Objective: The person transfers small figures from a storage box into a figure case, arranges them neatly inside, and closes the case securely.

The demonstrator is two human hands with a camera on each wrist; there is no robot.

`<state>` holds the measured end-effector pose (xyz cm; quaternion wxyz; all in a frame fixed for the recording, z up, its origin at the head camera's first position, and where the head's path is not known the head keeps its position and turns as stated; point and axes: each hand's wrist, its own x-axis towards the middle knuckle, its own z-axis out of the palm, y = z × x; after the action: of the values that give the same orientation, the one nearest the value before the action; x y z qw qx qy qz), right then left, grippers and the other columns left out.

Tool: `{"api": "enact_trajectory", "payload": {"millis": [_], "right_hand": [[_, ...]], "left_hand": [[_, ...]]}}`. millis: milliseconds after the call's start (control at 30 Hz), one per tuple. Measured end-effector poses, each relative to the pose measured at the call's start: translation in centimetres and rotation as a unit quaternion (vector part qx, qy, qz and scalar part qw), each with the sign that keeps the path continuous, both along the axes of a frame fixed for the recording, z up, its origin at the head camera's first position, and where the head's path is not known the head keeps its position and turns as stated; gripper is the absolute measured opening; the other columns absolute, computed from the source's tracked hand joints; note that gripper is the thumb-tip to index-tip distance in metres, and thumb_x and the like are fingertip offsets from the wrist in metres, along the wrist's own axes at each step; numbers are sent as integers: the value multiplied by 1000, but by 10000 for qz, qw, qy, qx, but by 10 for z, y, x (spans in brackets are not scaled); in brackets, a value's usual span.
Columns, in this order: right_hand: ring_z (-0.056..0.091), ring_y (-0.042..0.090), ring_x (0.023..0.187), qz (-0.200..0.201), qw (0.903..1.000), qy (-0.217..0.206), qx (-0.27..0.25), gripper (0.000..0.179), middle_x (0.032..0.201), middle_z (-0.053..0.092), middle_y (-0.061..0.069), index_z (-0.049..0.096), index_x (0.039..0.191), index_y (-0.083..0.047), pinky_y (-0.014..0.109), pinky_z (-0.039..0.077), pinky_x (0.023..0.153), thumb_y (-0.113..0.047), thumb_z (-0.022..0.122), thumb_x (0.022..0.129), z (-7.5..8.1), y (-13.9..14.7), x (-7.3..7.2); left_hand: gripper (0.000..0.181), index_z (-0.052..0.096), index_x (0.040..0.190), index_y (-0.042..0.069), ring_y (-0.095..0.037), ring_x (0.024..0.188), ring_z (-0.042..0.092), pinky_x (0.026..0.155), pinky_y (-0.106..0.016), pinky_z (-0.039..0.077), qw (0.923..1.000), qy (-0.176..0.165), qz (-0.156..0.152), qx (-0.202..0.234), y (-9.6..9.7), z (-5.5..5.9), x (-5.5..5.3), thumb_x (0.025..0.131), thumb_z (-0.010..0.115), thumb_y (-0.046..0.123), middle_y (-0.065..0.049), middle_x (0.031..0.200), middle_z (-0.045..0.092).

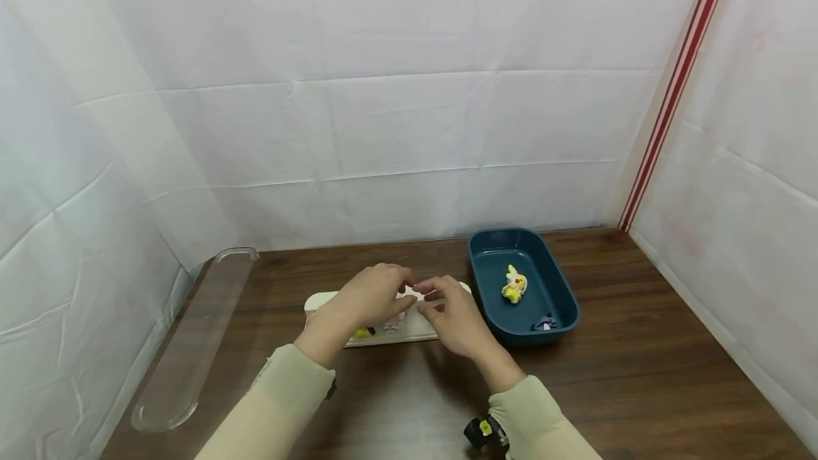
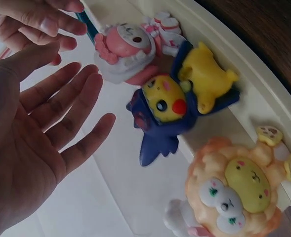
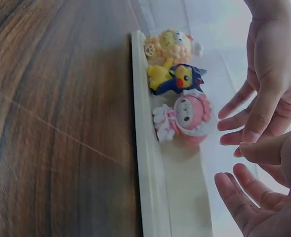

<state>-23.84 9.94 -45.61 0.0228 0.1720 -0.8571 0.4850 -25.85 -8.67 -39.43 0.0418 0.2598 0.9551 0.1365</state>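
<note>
My left hand (image 1: 378, 293) hovers over the left half of a long white tray (image 1: 422, 329), its fingers spread and lightly bent with nothing in them. Fingertips almost meeting it, my right hand (image 1: 452, 314) hangs over the tray's right half, also holding nothing. Three small figurines stand in a row in the tray: a lion-like one with a fluffy peach mane (image 2: 229, 187), a yellow one in a dark blue hooded cape (image 2: 167, 101), and a pink and white one in a bonnet (image 3: 187, 116). In the head view the hands and forearms partly hide them.
A dark blue bin (image 1: 565, 304) stands right of the tray, holding a yellow and white figurine (image 1: 513, 285) and a small dark purple one (image 1: 544, 323). A clear oblong lid or tray (image 1: 192, 346) lies at the left. White cloth walls (image 1: 396, 126) border the wooden table (image 1: 639, 346).
</note>
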Motion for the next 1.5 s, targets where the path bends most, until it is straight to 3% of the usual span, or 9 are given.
{"api": "enact_trajectory", "payload": {"millis": [300, 667, 967, 1233, 1500], "right_hand": [[67, 30, 113, -190, 9997, 108, 74, 26, 124, 64, 6, 70, 123, -15, 45, 59, 94, -10, 72, 97, 5, 16, -3], [67, 23, 108, -554, 9983, 59, 149, 25, 124, 64, 5, 71, 122, -16, 44, 58, 93, -12, 73, 97, 10, 34, -5], [66, 32, 115, -683, 9976, 45, 92, 26, 125, 65, 11, 69, 126, -11, 49, 56, 96, -13, 70, 99, 11, 55, -11], [65, 31, 116, -942, 9955, 4, 80, 30, 129, 65, 14, 68, 129, -8, 50, 56, 96, -15, 69, 100, 11, 78, -15], [65, 33, 121, -1264, 9916, -276, 54, 33, 132, 64, 16, 66, 133, -8, 49, 58, 95, -18, 67, 102, 11, 101, -15]], "left_hand": [[31, 71, 123, 9, -21, 97, 68, 85, -39, 58, 9999, 82, -27, 72, 12, -1, -4, 101, 69, 30, -7, 110, 74], [30, 70, 123, 9, -21, 94, 68, 83, -38, 57, 9979, 97, 28, 645, 34, -5, -5, 101, 69, 29, -8, 108, 73], [32, 68, 127, 9, -21, 96, 69, 83, -39, 58, 9935, -7, 138, 1127, 53, -9, -5, 103, 66, 29, -9, 114, 71], [39, 64, 134, 5, -23, 105, 70, 89, -40, 59, 9891, -105, 261, 1443, 75, -14, -9, 103, 65, 29, -11, 120, 72], [41, 63, 138, 7, -17, 98, 68, 83, -31, 58, 9877, -110, 269, 1533, 102, -17, -8, 103, 65, 29, -8, 119, 70]]}}
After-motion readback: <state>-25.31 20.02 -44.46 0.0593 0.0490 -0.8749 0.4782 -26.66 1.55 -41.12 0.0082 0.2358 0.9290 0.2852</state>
